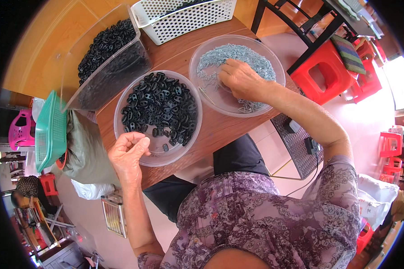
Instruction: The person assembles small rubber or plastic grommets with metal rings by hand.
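My left hand [129,154] is at the near left rim of a clear round tub [164,159], its thumb and fingers pinched together. Whatever sits between those fingertips is too small or hidden to make out. Small black oval pieces with holes [161,103] fill much of this tub, and a few lie loose near the hand. Over a second clear round tub [194,85], my right hand [240,80] reaches down with curled, closed fingers. Small silvery screw-like pieces [256,58] are heaped around it; its fingertips are hidden. A thin light stick [206,95] lies in that tub.
Both tubs stand on a brown wooden table [224,127]. Behind are a clear bin [121,76] of more black pieces and a white perforated basket [188,27]. A green basket [49,130] is at left; a red stool [318,76] and a dark footrest-like mat [296,148] are at right.
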Available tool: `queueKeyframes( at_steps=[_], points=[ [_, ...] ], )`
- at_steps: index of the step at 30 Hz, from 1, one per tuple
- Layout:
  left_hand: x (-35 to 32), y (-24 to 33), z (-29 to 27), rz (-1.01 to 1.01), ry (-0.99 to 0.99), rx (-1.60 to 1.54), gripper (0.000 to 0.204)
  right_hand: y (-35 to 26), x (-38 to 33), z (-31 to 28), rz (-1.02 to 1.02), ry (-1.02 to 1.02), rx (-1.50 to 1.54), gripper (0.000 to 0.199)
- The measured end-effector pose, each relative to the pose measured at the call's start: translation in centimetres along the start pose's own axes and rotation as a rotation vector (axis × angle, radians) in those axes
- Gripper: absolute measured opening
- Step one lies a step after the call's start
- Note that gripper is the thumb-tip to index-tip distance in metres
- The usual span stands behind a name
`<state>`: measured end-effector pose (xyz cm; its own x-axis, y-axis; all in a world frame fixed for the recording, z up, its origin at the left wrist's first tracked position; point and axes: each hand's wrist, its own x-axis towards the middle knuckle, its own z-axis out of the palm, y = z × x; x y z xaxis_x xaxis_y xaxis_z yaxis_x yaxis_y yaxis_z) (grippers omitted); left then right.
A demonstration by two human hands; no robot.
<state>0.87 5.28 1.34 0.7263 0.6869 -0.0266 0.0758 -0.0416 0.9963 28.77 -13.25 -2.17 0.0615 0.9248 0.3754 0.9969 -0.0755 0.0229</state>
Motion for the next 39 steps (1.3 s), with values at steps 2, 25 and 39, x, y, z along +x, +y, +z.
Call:
queueKeyframes(
  at_steps=[2, 25, 39],
  points=[
    [-0.3, 0.0, 0.9, 0.010, 0.020, -0.072, 0.018, 0.0, 0.0, 0.2, -0.020, 0.018, -0.020, 0.009],
    [-2.9, 1.3, 4.9, -0.061, 0.018, -0.544, 0.012, -14.9, 4.3, -3.1, 0.360, 0.315, 1.191, 0.009],
    [-3.8, -0.2, 4.9, 0.292, 0.190, -0.018, 0.014, -16.0, 4.9, -3.7, 0.294, 0.362, 0.945, 0.010]
  ],
)
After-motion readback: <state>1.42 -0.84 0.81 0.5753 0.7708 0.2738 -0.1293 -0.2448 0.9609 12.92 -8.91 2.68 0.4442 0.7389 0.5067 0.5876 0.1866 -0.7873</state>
